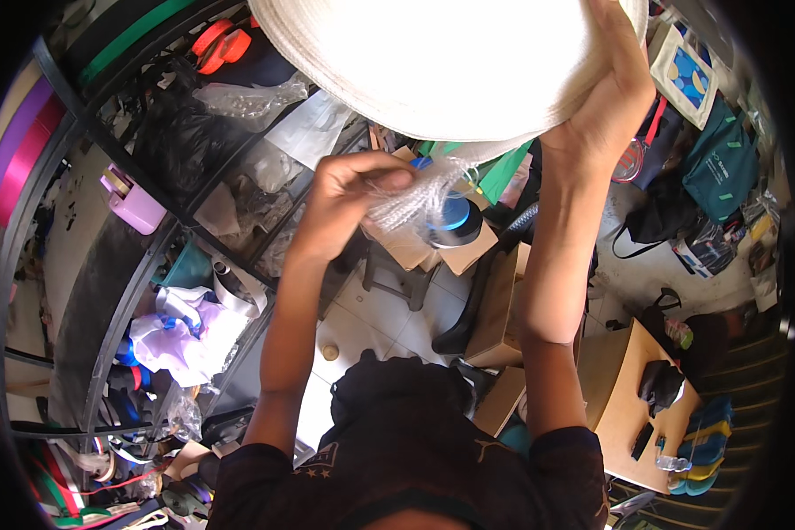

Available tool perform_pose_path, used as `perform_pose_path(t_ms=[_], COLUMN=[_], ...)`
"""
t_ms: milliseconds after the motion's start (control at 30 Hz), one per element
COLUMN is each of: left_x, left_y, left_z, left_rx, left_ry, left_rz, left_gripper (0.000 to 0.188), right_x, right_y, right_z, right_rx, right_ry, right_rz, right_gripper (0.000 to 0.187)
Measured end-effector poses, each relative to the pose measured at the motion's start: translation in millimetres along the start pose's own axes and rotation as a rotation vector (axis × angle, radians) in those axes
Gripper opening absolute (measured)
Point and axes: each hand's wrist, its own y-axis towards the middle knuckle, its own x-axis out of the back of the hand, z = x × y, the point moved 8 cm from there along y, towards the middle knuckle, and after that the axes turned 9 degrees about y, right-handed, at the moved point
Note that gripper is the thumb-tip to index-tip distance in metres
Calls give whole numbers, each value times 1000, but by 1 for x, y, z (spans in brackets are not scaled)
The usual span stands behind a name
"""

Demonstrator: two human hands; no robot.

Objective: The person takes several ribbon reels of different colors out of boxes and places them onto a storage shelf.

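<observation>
A big flat roll of white webbing (450, 71) fills the top of the view, its face brightly lit and its upper part cut off by the edge. My right hand (596, 119) grips the right rim of the roll, fingers partly hidden along its edge. Below the roll, my left hand (353, 184) pinches a loose whitish strip (415, 201) between thumb and fingers. This strip looks net-like and frayed, with stray threads at its right side. Whether it is joined to the roll is hard to make out.
Black metal shelving on the left bears ribbon rolls (22, 150), a lilac tape dispenser (132, 201) and plastic bags (252, 99). Below my hands are cardboard boxes (406, 247) and a blue-topped spool (453, 216). A wooden table (623, 415) stands lower right; bags (720, 163) hang above it.
</observation>
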Motion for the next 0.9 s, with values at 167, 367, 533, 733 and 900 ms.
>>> perform_pose_path(t_ms=[167,367,533,733,900], left_x=[25,58,94,88,66], left_y=[-8,-7,-11,-21,-40], left_z=[-25,-66,-42,-110,-129], left_rx=[-44,-196,-45,-416,-325], left_ry=[-185,-327,-37,-305,-176], left_rz=[-41,-174,-277,-293,-695], left_gripper=[16,25,44,62,57], right_x=[-2,22,14,-11,-36], right_y=[-11,1,11,-3,-20], right_z=[-4,-31,-38,-43,-53], right_rx=[-2,-282,-327,-376,-362], right_ry=[-93,94,110,-117,-96], right_rz=[54,3,78,205,282], right_gripper=[40,34,32,43,45])
